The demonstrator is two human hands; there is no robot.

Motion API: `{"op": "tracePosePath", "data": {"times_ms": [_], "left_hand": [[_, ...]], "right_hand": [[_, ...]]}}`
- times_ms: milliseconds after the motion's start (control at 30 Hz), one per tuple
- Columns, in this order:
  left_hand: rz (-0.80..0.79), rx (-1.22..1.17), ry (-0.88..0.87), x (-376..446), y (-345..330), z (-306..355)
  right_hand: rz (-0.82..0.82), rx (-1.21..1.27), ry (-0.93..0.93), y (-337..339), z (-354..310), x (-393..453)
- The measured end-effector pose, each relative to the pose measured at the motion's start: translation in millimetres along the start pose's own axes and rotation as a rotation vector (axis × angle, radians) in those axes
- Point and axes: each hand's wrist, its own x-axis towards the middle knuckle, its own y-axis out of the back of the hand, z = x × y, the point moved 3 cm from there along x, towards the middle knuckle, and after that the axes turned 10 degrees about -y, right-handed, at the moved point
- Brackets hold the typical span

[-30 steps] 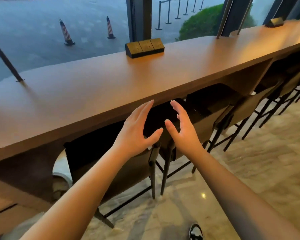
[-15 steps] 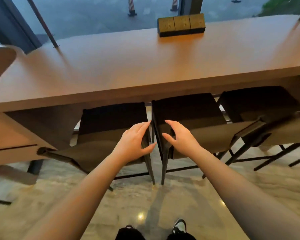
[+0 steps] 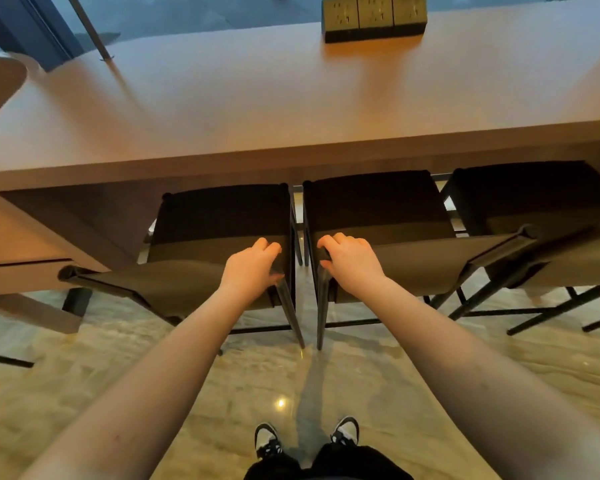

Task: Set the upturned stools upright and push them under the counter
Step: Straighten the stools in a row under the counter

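Observation:
Two dark stools stand upright side by side, their seats partly under the long wooden counter [image 3: 257,109]. My left hand [image 3: 253,266] grips the right end of the left stool's [image 3: 219,220] low backrest. My right hand [image 3: 350,263] grips the left end of the right stool's [image 3: 378,206] backrest, fingers curled over the top edge. The stools' black metal legs rest on the floor close together between my arms. A third stool [image 3: 534,199] stands further right, also partly under the counter.
A block of brass power sockets [image 3: 374,17] sits at the counter's far side by the window. A counter support panel [image 3: 25,244] stands left of the stools. My feet [image 3: 305,438] are on the polished stone floor just behind the stools.
The view has tipped down and shifted left along the counter. Both hands went from open and hovering to closed over the backrests of the two stools.

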Motion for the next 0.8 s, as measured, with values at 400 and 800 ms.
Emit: {"op": "tracePosePath", "data": {"times_ms": [400,800], "left_hand": [[0.017,0.020,0.013,1.8,-2.2,-4.0],[0.040,0.022,0.023,-10.8,4.3,-28.8]], "right_hand": [[0.050,0.016,-0.051,0.2,-3.4,-0.9],[0.043,0.020,-0.101,0.8,-7.1,-3.0]]}}
